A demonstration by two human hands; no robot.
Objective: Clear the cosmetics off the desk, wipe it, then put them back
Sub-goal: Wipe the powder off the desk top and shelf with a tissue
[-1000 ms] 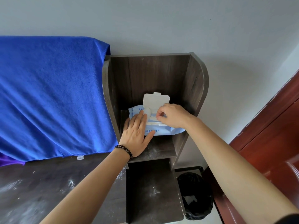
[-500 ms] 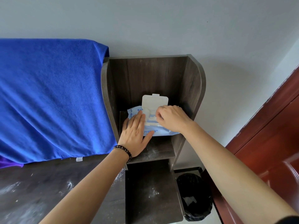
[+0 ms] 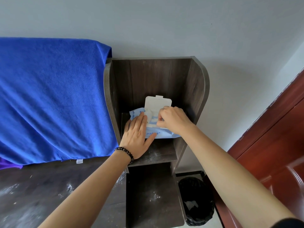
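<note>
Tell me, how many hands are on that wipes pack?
2. The left hand presses flat on the wipes pack, at its left; the right hand pinches at its opening, below the raised lid.

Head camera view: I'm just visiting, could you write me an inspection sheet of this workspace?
Surface: dark wooden desk, smeared with white dust.
Job's things: wipes pack on the shelf unit, lid flipped open; no cosmetics seen.
Clutter: blue towel draped at the desk's back, purple cloth under it.
Hands: left hand flat on the pack; right hand appears to pinch a wipe at its opening.
Cables: nothing seen.
Surroundings: pale wall, red-brown door, black-lined bin on the floor.
</note>
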